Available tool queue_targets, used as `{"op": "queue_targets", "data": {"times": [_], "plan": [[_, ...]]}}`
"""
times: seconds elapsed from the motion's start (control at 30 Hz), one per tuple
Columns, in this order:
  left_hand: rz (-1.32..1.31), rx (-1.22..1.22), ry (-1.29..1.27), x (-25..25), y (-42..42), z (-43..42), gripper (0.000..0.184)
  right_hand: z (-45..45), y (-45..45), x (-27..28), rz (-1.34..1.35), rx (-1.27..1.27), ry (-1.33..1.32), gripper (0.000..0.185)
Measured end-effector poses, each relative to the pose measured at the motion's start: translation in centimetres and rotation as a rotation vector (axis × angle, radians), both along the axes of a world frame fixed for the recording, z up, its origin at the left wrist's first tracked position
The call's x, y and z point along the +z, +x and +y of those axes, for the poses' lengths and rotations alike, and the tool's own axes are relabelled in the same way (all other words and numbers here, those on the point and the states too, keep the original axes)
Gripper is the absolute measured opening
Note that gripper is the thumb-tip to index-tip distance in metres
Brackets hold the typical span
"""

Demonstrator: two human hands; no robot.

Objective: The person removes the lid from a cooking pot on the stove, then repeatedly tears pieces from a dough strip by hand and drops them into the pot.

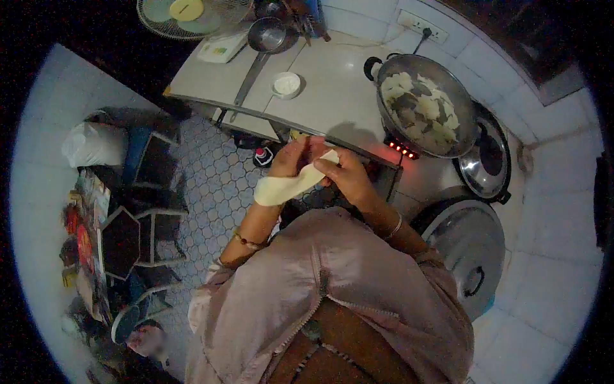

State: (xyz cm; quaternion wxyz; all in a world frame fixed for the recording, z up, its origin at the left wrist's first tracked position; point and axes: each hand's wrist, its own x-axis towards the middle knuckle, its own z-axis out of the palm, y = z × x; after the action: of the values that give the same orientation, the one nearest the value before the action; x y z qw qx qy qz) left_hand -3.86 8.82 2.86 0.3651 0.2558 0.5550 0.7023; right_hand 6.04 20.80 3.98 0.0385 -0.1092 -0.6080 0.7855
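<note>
A flat, pale sheet of dough (288, 186) stretches between my hands, in front of my chest and near the counter edge. My right hand (345, 171) pinches its upper end between thumb and fingers. The other end drapes over my left wrist. My left hand (290, 157) is held up beside the dough, palm inward; its fingers are partly hidden, and I cannot make out whether they grip the dough. To the right, a wide wok (425, 105) holds several pale flat dough pieces and darker chunks of food.
A control panel with red lights (403, 150) glows below the wok. A glass lid (484, 160) and a large lidded pot (476, 256) stand at right. On the counter are a small white bowl (286, 85), a long-handled ladle (266, 36) and a white scale (220, 48). Chairs (121, 242) stand left.
</note>
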Motion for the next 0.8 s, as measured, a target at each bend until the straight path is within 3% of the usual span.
{"op": "queue_targets", "data": {"times": [0.07,0.13,0.17,0.23,0.27,0.3,0.33,0.4,0.47,0.5,0.73,0.8], "plan": [[-0.264,0.012,0.069,-1.2,-0.1,-0.8,0.039,0.0,0.6,1.4,-0.01,-0.011,0.139,0.015],[-0.882,-0.456,0.228,-1.6,-1.7,-2.6,0.045,0.2,0.8,2.1,-0.023,-0.03,0.274,0.015],[-0.884,-0.462,0.224,-1.6,-2.0,-3.4,0.045,0.3,0.9,2.1,0.065,-0.1,0.399,0.013],[-0.455,-0.576,0.252,-0.7,-1.9,-4.4,0.052,0.8,1.0,2.2,0.151,-0.173,0.523,0.012],[-0.456,-0.581,0.251,-0.4,-1.9,-4.3,0.052,1.1,1.1,2.4,0.209,-0.18,0.599,0.013],[-0.29,-0.604,0.147,0.2,-1.9,-4.0,0.052,1.3,1.2,2.7,0.267,-0.186,0.676,0.014],[-0.124,-0.621,0.045,1.2,-1.6,-3.6,0.053,1.3,1.3,3.2,0.265,-0.188,0.679,0.014],[-0.068,-0.648,-0.051,2.4,-0.7,-2.6,0.046,1.0,1.2,4.0,0.148,-0.037,0.679,0.016],[0.414,-0.537,-0.141,2.1,0.6,-1.7,0.041,0.9,1.0,4.0,0.195,-0.039,0.719,0.017],[0.488,-0.359,-0.152,1.8,1.4,-1.6,0.036,0.8,1.0,4.0,0.244,-0.041,0.759,0.019],[0.681,0.07,-0.01,1.0,2.8,0.4,0.028,1.0,1.5,4.4,0.234,-0.091,0.867,0.019],[0.42,0.006,-0.094,0.2,2.5,0.1,0.022,1.5,1.7,4.3,0.218,-0.149,0.766,0.018]]}}
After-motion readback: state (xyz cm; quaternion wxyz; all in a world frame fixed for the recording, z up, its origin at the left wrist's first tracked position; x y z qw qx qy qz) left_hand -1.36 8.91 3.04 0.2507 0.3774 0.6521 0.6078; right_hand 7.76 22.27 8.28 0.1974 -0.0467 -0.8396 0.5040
